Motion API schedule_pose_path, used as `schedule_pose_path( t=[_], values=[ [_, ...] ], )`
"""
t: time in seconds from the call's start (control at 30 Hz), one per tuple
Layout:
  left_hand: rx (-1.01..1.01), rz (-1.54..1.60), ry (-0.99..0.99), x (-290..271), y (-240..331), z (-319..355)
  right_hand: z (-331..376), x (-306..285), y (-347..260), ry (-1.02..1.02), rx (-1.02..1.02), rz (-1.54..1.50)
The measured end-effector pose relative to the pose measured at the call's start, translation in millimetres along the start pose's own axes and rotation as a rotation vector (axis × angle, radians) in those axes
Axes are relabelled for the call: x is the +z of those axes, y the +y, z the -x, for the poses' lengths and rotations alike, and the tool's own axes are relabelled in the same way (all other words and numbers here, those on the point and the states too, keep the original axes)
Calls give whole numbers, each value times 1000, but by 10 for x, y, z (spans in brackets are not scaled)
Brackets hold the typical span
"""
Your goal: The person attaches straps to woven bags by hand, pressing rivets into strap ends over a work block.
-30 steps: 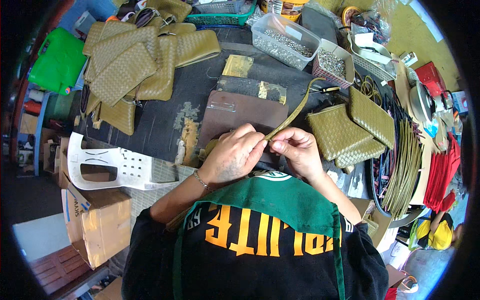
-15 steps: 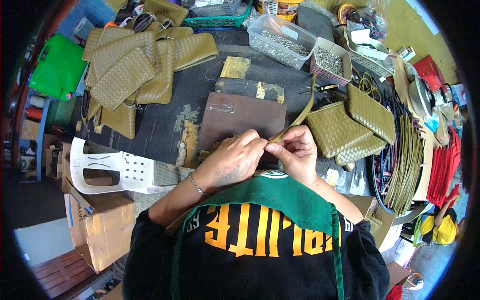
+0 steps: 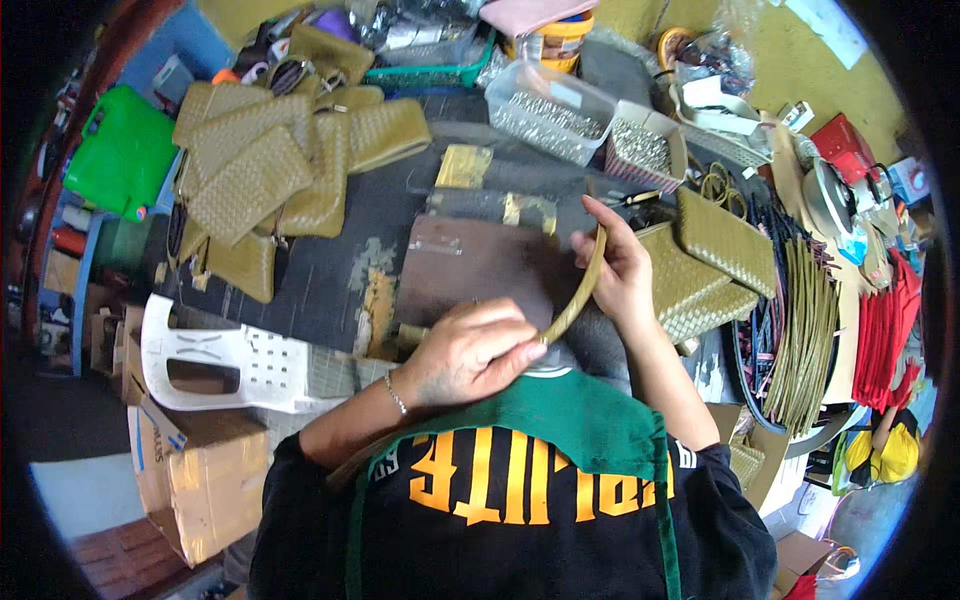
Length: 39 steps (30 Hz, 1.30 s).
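Note:
A narrow olive-green strap (image 3: 574,308) curves up from my left hand (image 3: 475,350). The near end of the strap sits pinched between the thumb and fingers of that hand, whose other fingers are curled. My right hand (image 3: 625,268) is farther along, with its fingers stretched out and apart. The strap's upper part runs against those fingers, and no closed grip on it shows. Beneath both hands lies a dark brown board (image 3: 480,262) on the table. Beside my right hand rest several olive woven pouches (image 3: 725,240).
More woven pouches (image 3: 250,180) pile up at the far left. Metal fittings fill a clear bin (image 3: 548,112) and a smaller basket (image 3: 642,148) at the back. Scissors or pliers (image 3: 642,198) lie near the basket. Olive straps (image 3: 805,335) hang at the right; a white plastic chair (image 3: 225,355) stands left.
My right hand has let go of its pinch and moved up and away along the strap, its fingers now spread. The left hand has shifted slightly nearer me, still holding the strap.

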<state>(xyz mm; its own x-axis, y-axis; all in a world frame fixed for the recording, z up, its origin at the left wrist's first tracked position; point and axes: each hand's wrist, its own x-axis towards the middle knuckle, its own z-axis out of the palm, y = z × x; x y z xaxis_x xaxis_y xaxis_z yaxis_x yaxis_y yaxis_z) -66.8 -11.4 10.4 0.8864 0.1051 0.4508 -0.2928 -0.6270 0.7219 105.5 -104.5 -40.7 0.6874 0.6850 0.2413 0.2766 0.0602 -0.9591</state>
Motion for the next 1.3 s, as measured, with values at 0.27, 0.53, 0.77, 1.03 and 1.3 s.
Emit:
schedule_pose_path(
  t=[0.27,0.53,0.77,1.03,1.3],
  values=[
    [217,89,-85,-120,347,-125,-483,-225,-42,217,-243,466],
    [164,94,-46,-77,327,-170,-404,-392,-86,43,247,-639],
    [151,26,-39,-71,269,-163,-188,-261,-277,-83,299,-916],
    [96,-318,-51,-84,198,-71,176,-104,-521,-297,295,-1082],
    [215,-501,-32,-104,138,-49,586,39,-543,-180,94,-798]
  ],
)
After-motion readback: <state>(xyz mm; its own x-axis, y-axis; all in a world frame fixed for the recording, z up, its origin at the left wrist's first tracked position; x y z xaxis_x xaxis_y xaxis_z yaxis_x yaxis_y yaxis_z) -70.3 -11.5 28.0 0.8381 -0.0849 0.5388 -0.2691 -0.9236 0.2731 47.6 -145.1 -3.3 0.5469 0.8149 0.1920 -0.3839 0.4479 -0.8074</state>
